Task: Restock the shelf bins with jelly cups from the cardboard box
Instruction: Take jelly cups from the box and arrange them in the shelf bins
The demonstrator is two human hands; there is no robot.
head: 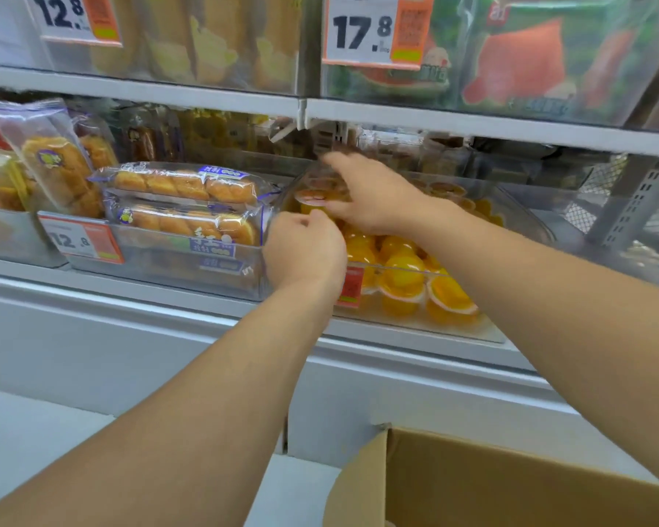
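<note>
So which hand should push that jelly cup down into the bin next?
Probably the right hand. It lies on top of the jelly cup, above the clear bin. The left hand sits lower, curled at the bin's front edge, better for steadying.

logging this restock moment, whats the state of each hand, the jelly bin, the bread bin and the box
left hand: closed, at the jelly bin's front left corner
right hand: reaching over the bin, fingers on jelly cups
jelly bin: partly filled with yellow cups
bread bin: holds stacked bread packs
cardboard box: open, contents hidden
</note>
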